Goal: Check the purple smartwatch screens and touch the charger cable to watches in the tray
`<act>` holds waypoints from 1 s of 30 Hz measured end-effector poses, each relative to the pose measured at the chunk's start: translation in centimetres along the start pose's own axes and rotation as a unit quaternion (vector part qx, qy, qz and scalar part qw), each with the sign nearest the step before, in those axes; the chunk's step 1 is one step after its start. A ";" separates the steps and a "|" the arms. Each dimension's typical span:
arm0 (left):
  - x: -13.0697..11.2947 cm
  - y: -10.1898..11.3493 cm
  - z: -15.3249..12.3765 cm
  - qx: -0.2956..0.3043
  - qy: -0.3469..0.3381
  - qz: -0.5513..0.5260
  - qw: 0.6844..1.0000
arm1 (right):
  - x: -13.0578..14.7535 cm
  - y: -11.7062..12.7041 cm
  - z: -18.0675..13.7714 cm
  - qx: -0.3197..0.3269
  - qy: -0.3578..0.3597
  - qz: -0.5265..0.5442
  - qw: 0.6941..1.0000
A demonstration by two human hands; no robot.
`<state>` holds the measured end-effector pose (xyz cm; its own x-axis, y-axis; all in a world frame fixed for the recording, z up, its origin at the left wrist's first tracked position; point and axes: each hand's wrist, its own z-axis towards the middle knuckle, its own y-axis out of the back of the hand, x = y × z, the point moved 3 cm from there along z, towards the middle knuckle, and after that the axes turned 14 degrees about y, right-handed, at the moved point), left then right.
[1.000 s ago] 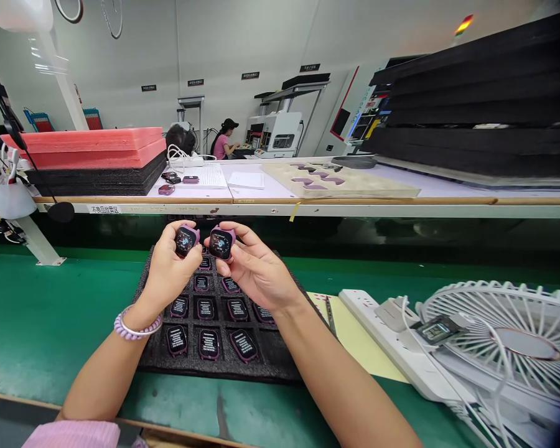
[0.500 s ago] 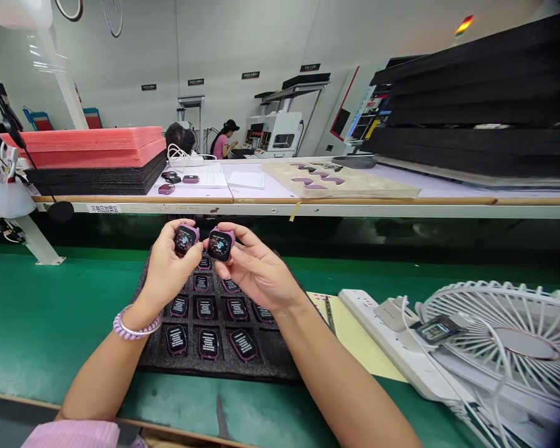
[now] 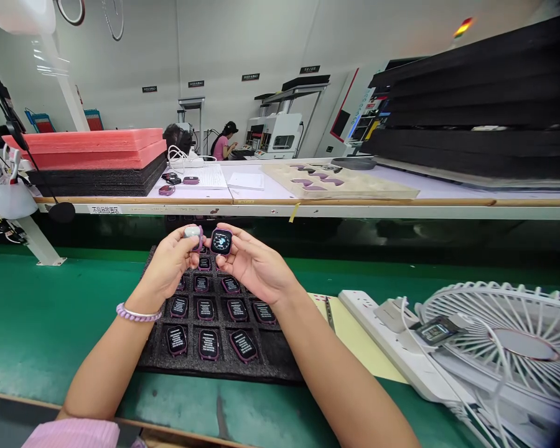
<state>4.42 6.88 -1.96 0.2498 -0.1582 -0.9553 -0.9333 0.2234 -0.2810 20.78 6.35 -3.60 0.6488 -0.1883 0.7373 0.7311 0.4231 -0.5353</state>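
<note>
Head view: left hand (image 3: 168,271) fingers pinch back-up watch (image 3: 193,232); right hand (image 3: 254,271) fingers grip lit-screen watch (image 3: 221,241).

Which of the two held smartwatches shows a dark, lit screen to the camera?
The smartwatch in the right hand: dark screen with a picture. The other smartwatch, in the left hand, shows a pale grey face.

A white label (image 3: 105,210) printed "不良品放置区" is fixed to the front edge of the raised shelf (image 3: 354,208), at ten o'clock from the foam tray (image 3: 280,354). White lines of text are shown on the watches (image 3: 208,343) in the tray, and white characters on the black wall signs (image 3: 251,77) at twelve o'clock. Neither can be read.
</note>
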 end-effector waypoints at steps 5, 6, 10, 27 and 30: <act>-0.1 -0.1 -0.2 0.020 -0.003 -0.022 1.000 | 0.0 0.4 0.3 -0.025 0.018 0.007 0.999; -0.2 -0.1 -0.4 0.012 -0.009 -0.015 1.000 | 0.0 0.4 0.3 -0.025 0.022 0.011 0.999; -0.2 -0.3 -0.7 -0.010 -0.031 0.023 0.999 | 0.1 0.3 0.3 -0.026 0.025 0.012 0.999; -0.6 -0.2 -0.7 -0.004 -0.130 0.089 0.988 | 0.2 -0.2 -0.4 0.001 0.056 -0.097 0.994; -0.6 -0.2 -0.7 -0.005 -0.131 0.094 0.987 | 0.2 -0.2 -0.4 0.005 0.066 -0.114 0.991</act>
<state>4.25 6.24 -1.32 0.1283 0.1400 -0.9818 -0.9716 0.2162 -0.0962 20.83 5.89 -3.53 0.4901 -0.3934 0.7778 0.8599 0.3644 -0.3575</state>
